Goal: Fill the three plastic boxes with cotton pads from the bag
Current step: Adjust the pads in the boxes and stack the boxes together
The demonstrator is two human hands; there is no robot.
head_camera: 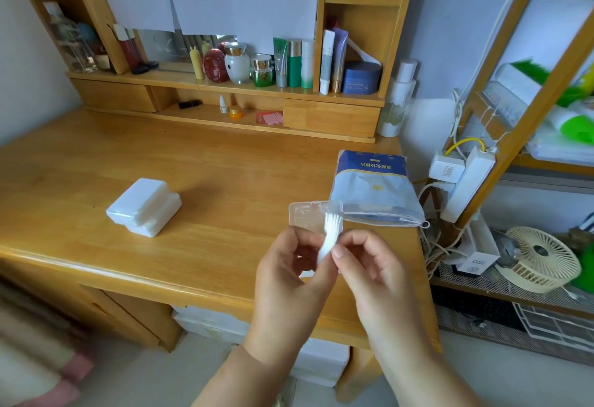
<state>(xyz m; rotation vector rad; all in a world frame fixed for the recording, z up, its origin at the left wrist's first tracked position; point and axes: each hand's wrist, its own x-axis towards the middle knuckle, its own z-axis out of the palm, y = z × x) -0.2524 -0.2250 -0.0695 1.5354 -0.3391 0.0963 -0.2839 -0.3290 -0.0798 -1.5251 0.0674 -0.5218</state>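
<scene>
Left hand [289, 265]: raised above the near edge of the desk [96, 165], fingers curled, thumb and fingertips pinching one small stack of cotton pads [328, 242] from its left side. Right hand [369, 262]: just beside the left, fingers curled, thumb and forefinger pinching the same stack from its right side. The stack stands on edge between the two hands, and its top fans open into several thin white layers; the number of pads cannot be counted.

Directly beyond the hands: one clear plastic box [308, 217], open, lying on the desk. Its contents cannot be made out behind the stack.

Beyond and to the right of the right hand: one bag [376, 188], blue and pale, lying flat on the desk with its mouth toward the hands and touching the right end of the clear box.

Well apart to the left of the left hand: two closed plastic boxes [144, 207], white with pads, one lying partly on top of the other. Total boxes in view: three.

Farther beyond: one shelf [225, 85] at the back of the desk carrying a row of bottles and jars. To the right of the right hand, off the desk: one small fan [540, 258] and one white power strip [466, 181].
</scene>
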